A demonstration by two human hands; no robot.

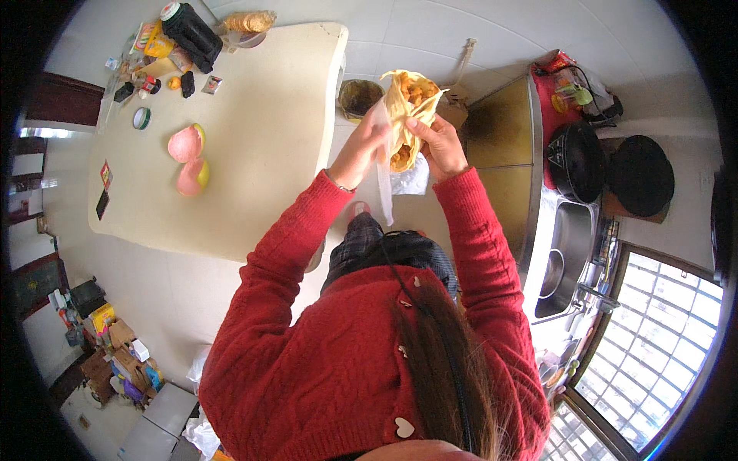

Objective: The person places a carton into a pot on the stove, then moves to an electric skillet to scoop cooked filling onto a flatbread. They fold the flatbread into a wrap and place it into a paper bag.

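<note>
In front of my body I hold up a yellow, thin-walled wrap (401, 107) with ragged edges and brown chunks showing at its top and bottom openings; its exact kind is unclear. My left hand (363, 150) grips its left side, fingers partly hidden, with a strip of translucent white plastic (384, 188) hanging down beside that hand. On the right side, my right hand (444, 147) holds the wrap with the thumb pressed across its front. Below the wrap, lower down, is a whitish plastic bag (411, 178).
To the left stands a cream table (261, 154) bearing an open pink heart-like case (186, 146), a round green-rimmed lid (141, 117) and a black-wrapped bottle (192, 34). A bin (359, 98) is beyond my hands. At right are a black pan (576, 163) and a steel sink (565, 257).
</note>
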